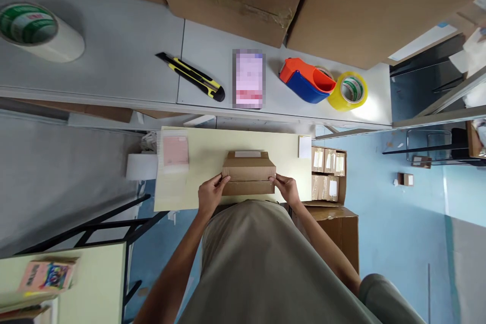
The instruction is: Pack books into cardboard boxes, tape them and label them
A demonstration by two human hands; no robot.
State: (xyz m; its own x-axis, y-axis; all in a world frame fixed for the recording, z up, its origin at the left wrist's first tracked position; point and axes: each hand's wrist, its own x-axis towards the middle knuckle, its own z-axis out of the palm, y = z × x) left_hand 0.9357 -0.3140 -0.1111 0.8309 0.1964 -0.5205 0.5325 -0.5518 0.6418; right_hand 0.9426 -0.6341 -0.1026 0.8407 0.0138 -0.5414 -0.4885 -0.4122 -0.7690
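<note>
I see a small cardboard box [248,173] lying flat on a pale yellow table [197,192], held at both ends. My left hand [210,195] pinches the box's left end, fingers curled onto it; my right hand [286,188] does the same on the right end. Both grips are closed on the box. Beyond the hands lie a knife [192,76], a tape dispenser [307,80] and a tape roll [349,90]. I judge the box is being squared up; sealing it would mean reaching forward for tape.
</note>
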